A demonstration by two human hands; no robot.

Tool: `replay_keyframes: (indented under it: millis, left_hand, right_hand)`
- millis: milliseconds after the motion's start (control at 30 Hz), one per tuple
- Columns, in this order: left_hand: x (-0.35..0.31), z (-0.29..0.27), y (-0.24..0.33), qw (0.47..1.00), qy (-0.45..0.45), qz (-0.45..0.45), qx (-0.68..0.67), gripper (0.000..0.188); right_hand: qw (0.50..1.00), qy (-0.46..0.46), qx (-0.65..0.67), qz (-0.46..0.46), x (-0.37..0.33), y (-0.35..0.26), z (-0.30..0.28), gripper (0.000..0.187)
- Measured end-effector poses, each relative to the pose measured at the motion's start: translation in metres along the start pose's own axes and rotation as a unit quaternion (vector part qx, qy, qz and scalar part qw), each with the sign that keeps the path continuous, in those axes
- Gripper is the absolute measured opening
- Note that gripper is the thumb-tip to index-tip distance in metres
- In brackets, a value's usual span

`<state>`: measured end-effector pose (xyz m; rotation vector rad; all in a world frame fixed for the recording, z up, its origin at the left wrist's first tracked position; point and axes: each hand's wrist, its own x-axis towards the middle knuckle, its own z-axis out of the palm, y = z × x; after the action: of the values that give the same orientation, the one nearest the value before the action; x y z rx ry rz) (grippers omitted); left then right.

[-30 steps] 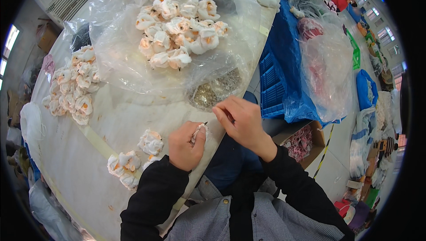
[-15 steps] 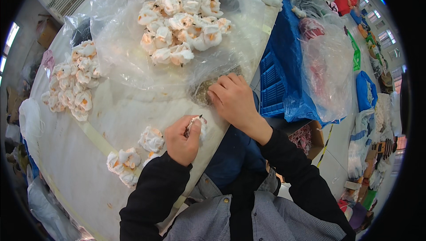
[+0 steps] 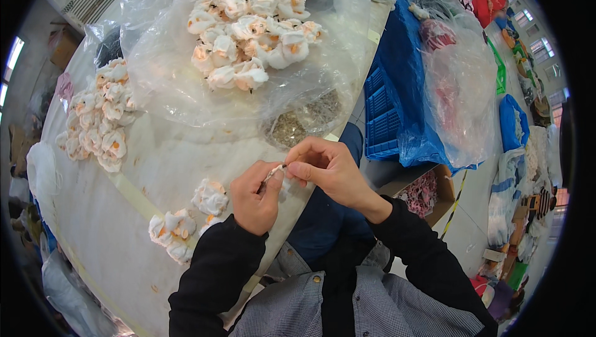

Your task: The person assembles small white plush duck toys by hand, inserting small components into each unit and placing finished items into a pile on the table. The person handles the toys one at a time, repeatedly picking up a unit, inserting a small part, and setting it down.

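Note:
My left hand [image 3: 254, 199] is closed around a small white fabric flower [image 3: 277, 171], mostly hidden by the fingers. My right hand [image 3: 332, 172] meets it there, thumb and forefinger pinched at the flower's dark tip; whatever they hold is too small to make out. Just beyond the hands lies a clear bag of small brownish bits [image 3: 288, 129]. Several white flowers with orange-tinted centres [image 3: 211, 196] rest on the table left of my left hand. A larger heap of such flowers [image 3: 251, 29] sits on clear plastic sheeting farther back.
Another heap of flowers [image 3: 99, 119] is at the table's left. Beyond the right table edge stands a blue crate [image 3: 380, 116] with blue lining and plastic-wrapped goods. A cardboard box [image 3: 444, 194] of pink pieces is below it. A person in red [image 3: 487, 6] is far off.
My right hand has come back from the bag of brownish bits to the flower in my left hand, its fingers now pinched at the tip. My left hand has stayed nearly in place.

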<state>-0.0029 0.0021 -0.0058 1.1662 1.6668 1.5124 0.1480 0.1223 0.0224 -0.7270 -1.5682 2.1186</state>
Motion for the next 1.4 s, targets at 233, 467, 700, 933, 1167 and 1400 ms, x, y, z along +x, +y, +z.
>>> replay_keyframes:
  millis: [233,467,700,933,1167,1400]
  left_hand:
    - [0.000,-0.001,-0.003,1.000,-0.004,0.016,0.010,0.014]
    - [-0.001,-0.002,0.003,0.999,-0.017,0.017,0.023,0.013]
    - [-0.001,0.000,0.000,0.996,-0.010,0.054,0.067,0.012]
    - [0.001,0.002,-0.001,0.994,-0.033,0.062,0.088,0.016]
    - [-0.002,0.003,-0.005,0.992,-0.039,0.065,0.102,0.021]
    - [-0.006,-0.002,-0.011,0.986,-0.091,0.031,0.140,0.018]
  right_hand:
    - [1.000,0.005,0.023,0.000,-0.001,0.000,0.005,0.012]
    - [0.999,0.014,0.036,-0.015,-0.001,0.007,0.004,0.012]
    - [0.938,0.054,-0.305,-0.155,-0.004,-0.002,0.008,0.018]
    - [0.917,0.075,-0.325,-0.216,-0.004,0.008,0.002,0.016]
    - [0.966,0.021,-0.219,-0.134,-0.010,-0.001,-0.003,0.016]
    - [0.935,0.009,-0.294,-0.197,-0.007,0.004,-0.002,0.012]
